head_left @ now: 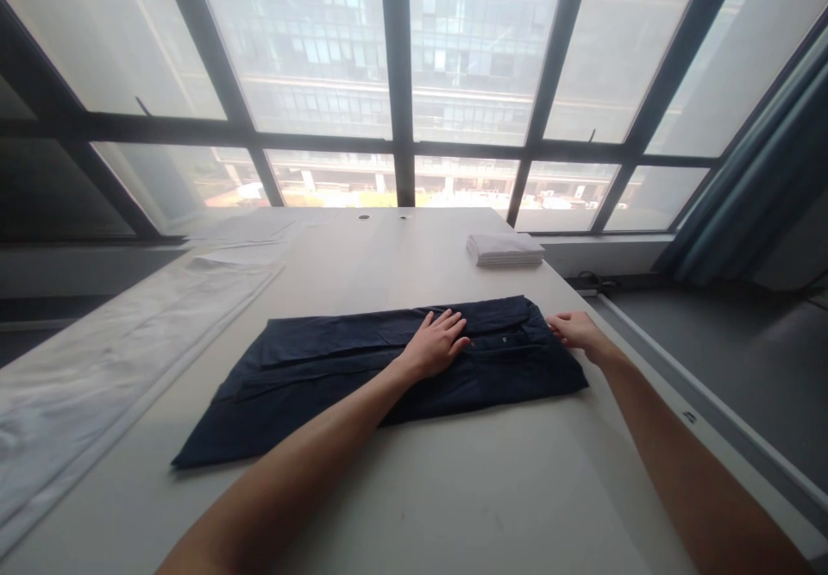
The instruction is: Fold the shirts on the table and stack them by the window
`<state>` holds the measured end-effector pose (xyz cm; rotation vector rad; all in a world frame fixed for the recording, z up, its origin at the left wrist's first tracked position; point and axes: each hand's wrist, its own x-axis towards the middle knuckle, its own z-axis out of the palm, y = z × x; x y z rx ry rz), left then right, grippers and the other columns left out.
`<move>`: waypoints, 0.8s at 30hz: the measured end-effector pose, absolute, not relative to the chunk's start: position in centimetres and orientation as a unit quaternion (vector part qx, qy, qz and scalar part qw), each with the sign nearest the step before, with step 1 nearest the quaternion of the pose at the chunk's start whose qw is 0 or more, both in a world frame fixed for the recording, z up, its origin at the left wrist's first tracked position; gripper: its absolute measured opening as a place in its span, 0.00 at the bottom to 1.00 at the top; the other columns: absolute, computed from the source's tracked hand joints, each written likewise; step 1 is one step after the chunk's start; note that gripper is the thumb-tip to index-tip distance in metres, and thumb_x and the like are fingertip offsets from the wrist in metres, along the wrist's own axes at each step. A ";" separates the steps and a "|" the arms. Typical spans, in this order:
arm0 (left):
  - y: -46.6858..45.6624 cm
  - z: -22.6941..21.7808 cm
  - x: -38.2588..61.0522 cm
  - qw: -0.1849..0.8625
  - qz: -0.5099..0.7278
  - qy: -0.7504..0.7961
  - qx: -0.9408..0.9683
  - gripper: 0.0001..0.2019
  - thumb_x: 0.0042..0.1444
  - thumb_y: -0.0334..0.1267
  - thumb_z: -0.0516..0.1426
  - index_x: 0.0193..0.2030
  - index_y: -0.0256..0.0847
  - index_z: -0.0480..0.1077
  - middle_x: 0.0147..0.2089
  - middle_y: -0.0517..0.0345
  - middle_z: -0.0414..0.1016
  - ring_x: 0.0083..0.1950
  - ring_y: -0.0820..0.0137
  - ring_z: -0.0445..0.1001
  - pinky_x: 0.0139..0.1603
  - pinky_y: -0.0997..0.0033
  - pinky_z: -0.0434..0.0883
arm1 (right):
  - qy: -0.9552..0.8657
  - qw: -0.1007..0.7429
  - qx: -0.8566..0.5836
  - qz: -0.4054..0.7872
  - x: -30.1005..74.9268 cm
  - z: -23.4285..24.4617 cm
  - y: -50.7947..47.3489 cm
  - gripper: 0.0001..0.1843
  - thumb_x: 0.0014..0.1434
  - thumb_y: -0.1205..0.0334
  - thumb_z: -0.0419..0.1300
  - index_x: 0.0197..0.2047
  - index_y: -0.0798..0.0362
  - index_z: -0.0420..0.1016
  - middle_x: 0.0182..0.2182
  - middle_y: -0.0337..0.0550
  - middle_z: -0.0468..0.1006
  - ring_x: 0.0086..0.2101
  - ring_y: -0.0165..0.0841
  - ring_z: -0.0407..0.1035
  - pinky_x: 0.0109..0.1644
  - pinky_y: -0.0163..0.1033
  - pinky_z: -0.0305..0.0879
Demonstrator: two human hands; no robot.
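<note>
Bare forearms (316,446) reach forward, left hand (436,346) spread flat on folded navy cloth garment (355,342), right hand (574,332) pinching its three-o'clock edge.

Your left hand (437,346), right hand (574,331): two. You face: one navy garment (342,353), one white stack (505,249), one table (479,480), one curtain (750,170).

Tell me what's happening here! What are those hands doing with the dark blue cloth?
A person has both bare hands at the dark blue cloth, which lies long and flat across a white table. The left hand rests palm down on top of it. The right hand is at its right end, fingers curled by the edge; whether they pinch it is hard to tell. Farther back on the right sits a folded white stack.
</note>
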<state>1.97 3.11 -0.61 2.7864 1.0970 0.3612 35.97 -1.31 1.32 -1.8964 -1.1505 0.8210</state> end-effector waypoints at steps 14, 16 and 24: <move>3.5 -0.2 1.9 0.098 0.214 0.387 0.891 0.22 0.73 0.49 0.45 0.64 0.44 0.69 0.70 0.51 0.66 0.74 0.59 0.58 0.73 0.49 0.53 | -0.444 0.375 -0.650 0.490 36.2 3.5 -2.4 0.14 0.52 0.58 0.69 0.42 0.54 0.81 0.33 0.46 0.84 0.30 0.35 0.76 0.29 0.33 0.69; 3.8 0.2 1.7 0.141 0.279 0.400 0.862 0.21 0.72 0.48 0.47 0.60 0.43 0.73 0.66 0.50 0.71 0.70 0.60 0.64 0.72 0.55 0.56 | -0.440 0.400 -0.647 0.477 35.9 4.0 -2.3 0.15 0.52 0.60 0.69 0.43 0.55 0.82 0.34 0.46 0.84 0.31 0.35 0.77 0.30 0.33 0.71; 5.2 2.1 1.5 0.279 0.396 0.456 0.747 0.16 0.66 0.39 0.50 0.49 0.38 0.78 0.54 0.46 0.79 0.59 0.58 0.74 0.66 0.59 0.64 | -0.449 0.459 -0.659 0.392 32.0 7.5 -3.1 0.13 0.53 0.64 0.68 0.43 0.57 0.83 0.35 0.46 0.85 0.31 0.36 0.79 0.32 0.33 0.73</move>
